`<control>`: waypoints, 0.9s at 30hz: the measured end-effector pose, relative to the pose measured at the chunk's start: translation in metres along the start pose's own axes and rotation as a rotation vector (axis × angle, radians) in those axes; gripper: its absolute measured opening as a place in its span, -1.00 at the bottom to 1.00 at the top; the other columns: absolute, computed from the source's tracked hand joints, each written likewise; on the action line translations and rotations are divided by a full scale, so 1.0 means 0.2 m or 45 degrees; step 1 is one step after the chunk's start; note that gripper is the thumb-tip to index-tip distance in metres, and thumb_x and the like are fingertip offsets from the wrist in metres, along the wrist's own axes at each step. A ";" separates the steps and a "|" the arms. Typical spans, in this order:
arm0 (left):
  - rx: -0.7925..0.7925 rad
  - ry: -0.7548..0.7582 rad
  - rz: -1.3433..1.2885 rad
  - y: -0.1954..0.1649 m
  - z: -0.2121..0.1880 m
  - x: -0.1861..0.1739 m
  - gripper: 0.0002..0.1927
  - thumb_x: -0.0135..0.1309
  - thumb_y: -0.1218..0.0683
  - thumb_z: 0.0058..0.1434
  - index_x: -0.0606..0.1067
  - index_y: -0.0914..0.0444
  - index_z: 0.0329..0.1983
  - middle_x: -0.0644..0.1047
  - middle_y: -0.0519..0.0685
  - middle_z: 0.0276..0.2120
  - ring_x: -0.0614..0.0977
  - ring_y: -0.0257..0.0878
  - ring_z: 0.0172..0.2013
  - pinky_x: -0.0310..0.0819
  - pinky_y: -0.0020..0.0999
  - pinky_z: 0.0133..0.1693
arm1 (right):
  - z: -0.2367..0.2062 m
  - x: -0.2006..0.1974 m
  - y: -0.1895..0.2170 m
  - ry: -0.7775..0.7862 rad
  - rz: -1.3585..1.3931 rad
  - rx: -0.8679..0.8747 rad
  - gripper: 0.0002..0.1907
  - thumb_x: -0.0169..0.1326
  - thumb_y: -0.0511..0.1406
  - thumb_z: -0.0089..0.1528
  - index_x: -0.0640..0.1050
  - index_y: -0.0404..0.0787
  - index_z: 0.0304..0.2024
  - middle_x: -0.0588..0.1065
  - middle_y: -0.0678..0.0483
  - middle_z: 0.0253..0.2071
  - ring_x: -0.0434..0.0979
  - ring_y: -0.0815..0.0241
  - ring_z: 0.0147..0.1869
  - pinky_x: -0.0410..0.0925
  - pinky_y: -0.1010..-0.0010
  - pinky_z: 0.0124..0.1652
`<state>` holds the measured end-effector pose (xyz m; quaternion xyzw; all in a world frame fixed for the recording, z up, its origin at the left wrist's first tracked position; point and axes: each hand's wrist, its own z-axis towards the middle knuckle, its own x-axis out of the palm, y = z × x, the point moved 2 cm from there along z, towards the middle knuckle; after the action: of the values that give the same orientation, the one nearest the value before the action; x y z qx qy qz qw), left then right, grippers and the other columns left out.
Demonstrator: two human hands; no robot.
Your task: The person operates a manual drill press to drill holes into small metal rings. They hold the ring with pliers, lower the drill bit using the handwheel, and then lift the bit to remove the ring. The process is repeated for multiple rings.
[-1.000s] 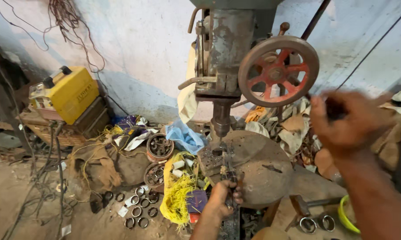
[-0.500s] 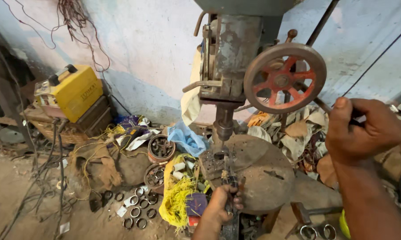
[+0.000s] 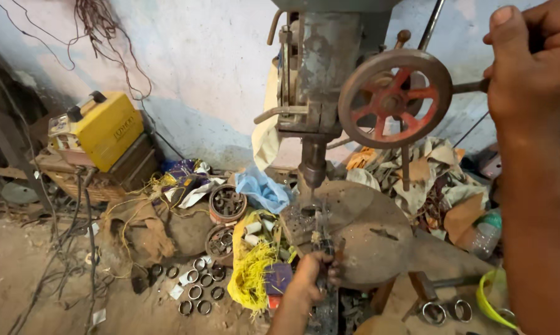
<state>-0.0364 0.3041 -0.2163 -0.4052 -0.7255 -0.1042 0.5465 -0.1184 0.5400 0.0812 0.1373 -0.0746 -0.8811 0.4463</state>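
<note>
Right hand (image 3: 531, 59) was closed around the feed lever (image 3: 469, 87) of the drill press (image 3: 329, 80), at the upper right of view, thumb up. The lever ran left into the hub of the red-spoked handwheel (image 3: 394, 99) on the press's side. Left hand (image 3: 311, 279) was low in the frame, fingers clamped on the handle of a gripping tool (image 3: 322, 239) — its far end reached onto the round press table (image 3: 367, 229), directly beneath the chuck (image 3: 313, 170). Workpiece under the bit was too small to make out. On the floor, left of the table: yellow straw-like bundle (image 3: 252, 273), scattered metal rings (image 3: 196, 288), two round tins of parts (image 3: 227, 205). Yellow welder box (image 3: 103, 127) sat on a stand near the wall, well apart from both hands. Blue cloth (image 3: 261, 189) lay behind the table — crumpled paper scraps (image 3: 429, 170) to the right.
</note>
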 end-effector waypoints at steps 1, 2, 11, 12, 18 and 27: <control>0.021 0.011 0.034 0.00 -0.01 0.01 -0.91 -0.07 0.11 0.23 0.37 0.21 -0.36 0.39 -0.07 -0.54 0.38 -0.25 -0.56 0.27 -0.34 -0.50 | -0.02 -0.01 0.01 0.022 0.008 -0.017 -0.79 0.04 -0.31 0.55 0.44 -0.36 -0.12 0.57 0.03 -0.24 0.50 0.35 -0.41 0.33 0.54 -0.36; 0.019 0.024 0.048 0.01 -0.02 0.01 -0.92 -0.08 0.11 0.23 0.40 0.20 -0.33 0.40 -0.09 -0.53 0.38 -0.26 -0.56 0.28 -0.35 -0.50 | -0.05 -0.03 0.01 0.045 0.017 -0.034 -0.79 0.03 -0.31 0.55 0.44 -0.36 -0.13 0.57 0.02 -0.24 0.51 0.34 -0.41 0.34 0.53 -0.36; 0.037 0.261 -0.019 0.19 -0.08 -0.04 -0.88 -0.06 0.07 0.26 0.38 0.22 -0.29 0.41 -0.07 -0.50 0.38 -0.23 -0.53 0.33 -0.32 -0.46 | -0.68 -0.14 -0.03 0.039 -0.084 -0.002 -0.84 0.09 -0.36 0.43 0.45 -0.32 0.00 0.46 0.02 -0.13 0.48 0.21 -0.15 0.33 0.43 -0.16; 0.063 0.157 -0.046 0.21 -0.09 -0.06 -0.90 -0.06 0.09 0.25 0.41 0.21 -0.25 0.42 -0.07 -0.49 0.38 -0.25 -0.52 0.32 -0.34 -0.46 | -0.83 -0.14 0.06 -0.041 -0.029 0.010 -0.83 0.11 -0.35 0.39 0.47 -0.30 -0.01 0.48 0.02 -0.14 0.51 0.21 -0.16 0.35 0.42 -0.17; 0.137 0.235 -0.222 0.25 -0.14 -0.12 -0.78 -0.10 0.15 0.19 0.43 0.25 -0.10 0.40 -0.04 -0.48 0.39 -0.26 -0.51 0.33 -0.35 -0.45 | -1.62 0.01 0.69 0.776 0.332 0.007 -0.70 0.24 -0.30 0.13 0.60 -0.13 -0.07 0.61 0.04 -0.19 0.67 0.16 -0.24 0.51 0.39 -0.25; 0.129 0.316 -0.230 0.33 -0.17 -0.20 -0.71 -0.09 0.16 0.19 0.43 0.25 -0.01 0.43 -0.01 -0.44 0.38 -0.27 -0.52 0.32 -0.36 -0.47 | -2.03 0.08 0.92 1.884 0.375 -0.016 -0.26 0.26 -0.18 0.24 0.32 0.05 0.44 0.52 -0.02 -0.45 0.57 -0.05 -0.43 0.44 0.14 -0.34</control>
<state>0.0368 0.3084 -0.2584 -0.2943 -0.6903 -0.1653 0.6399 0.1389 0.4145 -0.2603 0.6792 0.2320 -0.4907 0.4940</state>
